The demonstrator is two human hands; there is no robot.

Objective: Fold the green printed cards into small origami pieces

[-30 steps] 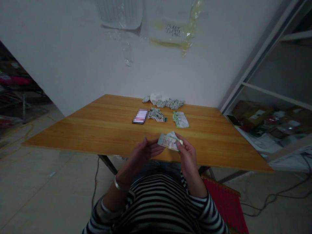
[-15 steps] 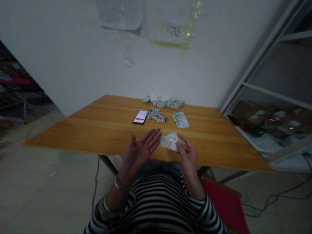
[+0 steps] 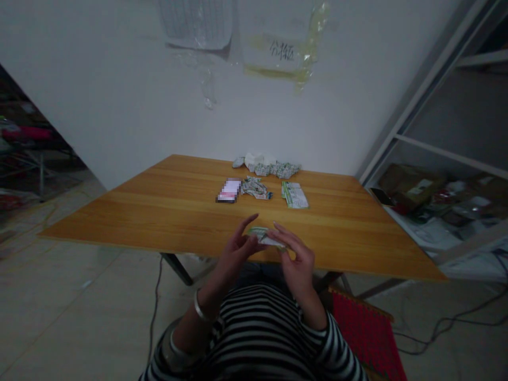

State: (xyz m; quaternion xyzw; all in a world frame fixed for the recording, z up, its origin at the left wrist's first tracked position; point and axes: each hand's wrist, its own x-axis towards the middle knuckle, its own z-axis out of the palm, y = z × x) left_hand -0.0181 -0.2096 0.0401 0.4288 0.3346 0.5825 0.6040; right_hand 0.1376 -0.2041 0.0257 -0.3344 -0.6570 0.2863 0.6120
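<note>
Both hands were raised close together over the near edge of the wooden table (image 3: 178, 211), at lower centre of the frame, with a small folded paper (image 3: 260, 232) pinched between them. The left hand (image 3: 238, 248) reached up from the lower left, its thumb against the paper and its index finger lifted clear; the right hand (image 3: 297, 259) came in from the lower right, fingers laid over the paper's other end and thumb beneath. The fingers hid part of the sheet. A silver bracelet (image 3: 199, 306) circled the left wrist, and striped sleeves covered the forearms. Beyond the hands, at mid-frame, lay a phone (image 3: 229, 189) with a blurred screen, a heap of crumpled paper (image 3: 256, 188) just beside its right edge, and a flat paper stack (image 3: 295, 194) farther right. Behind these, a row of wadded paper (image 3: 272, 165) lined the back of the table near the wall (image 3: 119, 95). A red woven seat (image 3: 363, 330) showed at lower right. At the right of the frame, a shelf unit (image 3: 432, 145) contained cardboard boxes (image 3: 413, 185) and other items too dim to identify.
</note>
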